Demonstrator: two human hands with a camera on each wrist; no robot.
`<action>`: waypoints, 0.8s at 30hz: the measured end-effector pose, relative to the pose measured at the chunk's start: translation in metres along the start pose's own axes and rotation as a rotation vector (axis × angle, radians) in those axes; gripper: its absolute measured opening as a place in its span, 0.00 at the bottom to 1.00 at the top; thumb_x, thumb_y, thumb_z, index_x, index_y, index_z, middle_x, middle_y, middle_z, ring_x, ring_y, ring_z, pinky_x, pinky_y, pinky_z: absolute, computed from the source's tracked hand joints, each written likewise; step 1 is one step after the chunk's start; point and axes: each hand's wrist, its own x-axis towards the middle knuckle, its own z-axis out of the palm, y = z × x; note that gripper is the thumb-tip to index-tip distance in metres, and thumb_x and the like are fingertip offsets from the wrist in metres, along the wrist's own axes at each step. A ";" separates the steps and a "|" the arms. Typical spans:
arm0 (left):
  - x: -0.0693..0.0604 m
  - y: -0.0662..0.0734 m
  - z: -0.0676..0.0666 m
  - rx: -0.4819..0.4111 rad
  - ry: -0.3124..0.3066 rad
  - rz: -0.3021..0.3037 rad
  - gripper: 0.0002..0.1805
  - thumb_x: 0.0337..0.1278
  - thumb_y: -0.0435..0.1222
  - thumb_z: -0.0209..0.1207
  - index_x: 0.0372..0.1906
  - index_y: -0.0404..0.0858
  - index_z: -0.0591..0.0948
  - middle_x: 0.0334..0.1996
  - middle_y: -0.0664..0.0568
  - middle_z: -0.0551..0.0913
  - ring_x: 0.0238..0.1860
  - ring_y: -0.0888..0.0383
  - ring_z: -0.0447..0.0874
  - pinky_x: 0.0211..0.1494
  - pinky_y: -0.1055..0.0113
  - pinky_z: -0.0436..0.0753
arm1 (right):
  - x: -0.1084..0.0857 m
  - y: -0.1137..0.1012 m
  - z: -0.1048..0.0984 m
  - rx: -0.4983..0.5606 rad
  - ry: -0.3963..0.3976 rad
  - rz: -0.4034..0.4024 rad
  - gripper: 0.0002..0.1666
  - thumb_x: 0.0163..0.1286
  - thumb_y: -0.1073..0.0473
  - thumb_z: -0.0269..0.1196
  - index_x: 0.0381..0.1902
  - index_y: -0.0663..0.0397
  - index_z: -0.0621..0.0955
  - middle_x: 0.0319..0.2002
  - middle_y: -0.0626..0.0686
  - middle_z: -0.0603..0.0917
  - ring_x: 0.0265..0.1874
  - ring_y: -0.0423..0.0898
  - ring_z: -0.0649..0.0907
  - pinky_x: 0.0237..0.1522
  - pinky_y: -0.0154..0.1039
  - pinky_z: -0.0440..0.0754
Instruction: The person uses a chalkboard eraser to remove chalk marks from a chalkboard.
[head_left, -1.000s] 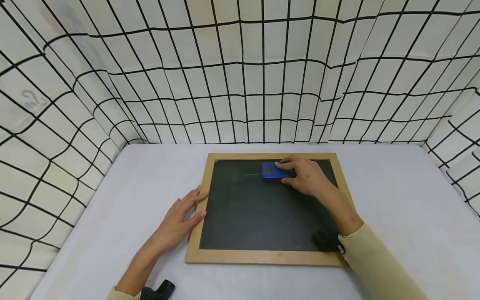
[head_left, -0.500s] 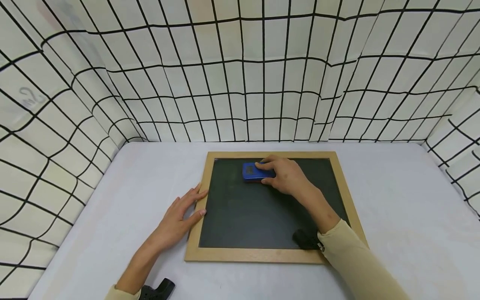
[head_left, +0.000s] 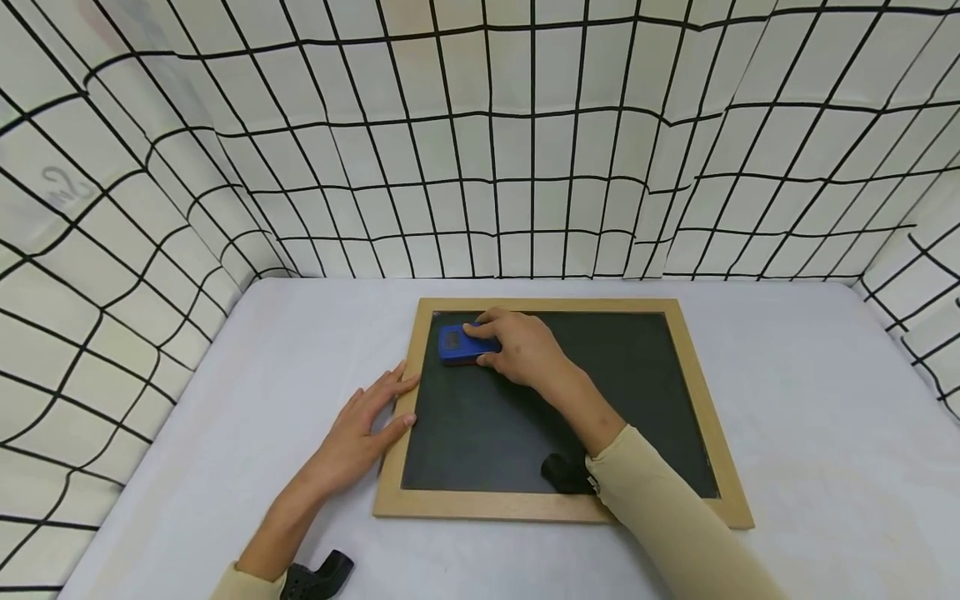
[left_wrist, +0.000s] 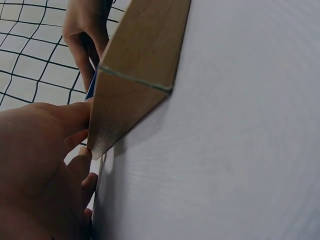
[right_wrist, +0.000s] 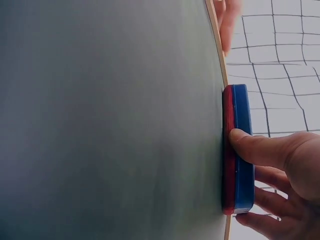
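A chalkboard [head_left: 480,433] in a light wooden frame lies flat on the white table. Near its upper left corner, my right hand [head_left: 525,350] grips a blue chalkboard eraser [head_left: 456,346] between thumb and fingers. In the right wrist view, the red felt side of the eraser [right_wrist: 228,175] rests against the dark surface. My left hand [head_left: 360,437] lies along the left side of the frame with fingers spread, thumb and fingertips touching the wood. From the left wrist view, the left hand [left_wrist: 40,155] meets the frame's edge [left_wrist: 125,100], and some fingers are partly hidden behind it.
White walls with a black grid [head_left: 510,150] stand behind and at both sides of the table [head_left: 817,400]. Black wrist cameras sit at both wrists, the right one [head_left: 564,473] over the board's lower part.
My right hand has slid the eraser leftward along the board's upper part. A faint light line seen there earlier is no longer visible. My left hand has stayed at the frame.
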 end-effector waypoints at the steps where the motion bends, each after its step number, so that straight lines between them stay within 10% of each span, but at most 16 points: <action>1: 0.000 0.000 -0.001 -0.001 0.001 0.001 0.31 0.77 0.47 0.57 0.79 0.47 0.68 0.84 0.42 0.56 0.85 0.36 0.47 0.83 0.30 0.39 | 0.001 -0.003 0.001 0.001 0.003 -0.004 0.33 0.72 0.50 0.69 0.73 0.34 0.75 0.75 0.50 0.75 0.73 0.54 0.77 0.75 0.53 0.74; 24: -0.001 0.001 -0.001 -0.007 0.004 0.001 0.30 0.77 0.46 0.57 0.79 0.47 0.68 0.84 0.42 0.56 0.85 0.36 0.47 0.83 0.30 0.38 | -0.002 -0.006 0.005 0.021 0.035 -0.012 0.32 0.73 0.50 0.68 0.73 0.34 0.76 0.75 0.50 0.75 0.72 0.55 0.78 0.74 0.55 0.75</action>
